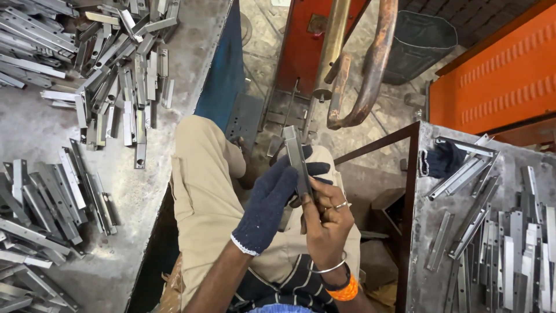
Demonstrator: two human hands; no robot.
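Over my lap I hold a narrow grey metal strip (296, 155), tilted a little from upright. My left hand (272, 200), in a dark blue knitted glove, wraps around its lower half. My bare right hand (328, 217), with a ring and bangles at the wrist, pinches the strip's lower end from the right. The strip's top end sticks out above both hands. Its bottom end is hidden by my fingers.
A grey worktable (35, 127) on the left carries heaps of similar metal strips (119, 69). A second table (431, 220) on the right holds more strips (509, 249) and a dark cloth (443, 157). Ahead stand rusty curved pipes (370, 64), an orange machine panel (504, 75) and a dark bin (418, 42).
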